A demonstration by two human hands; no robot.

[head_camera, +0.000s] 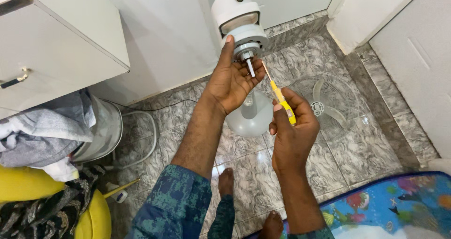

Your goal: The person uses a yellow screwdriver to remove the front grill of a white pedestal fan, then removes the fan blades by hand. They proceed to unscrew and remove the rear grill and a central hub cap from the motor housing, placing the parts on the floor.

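A grey-white fan motor head (239, 25) stands on its round base (249, 117), with a bare metal shaft pointing toward me. My left hand (232, 79) cups the underside of the motor housing around the shaft. My right hand (293, 126) grips a yellow-handled screwdriver (282, 98) whose thin tip reaches up to the motor's front, next to the shaft.
A detached fan grille (329, 103) lies on the marble-pattern tiled floor to the right. A white cabinet (56, 51) and a pile of clothes (42, 131) over a yellow seat sit left. A colourful mat (399, 206) lies bottom right. My bare feet (225, 180) are below.
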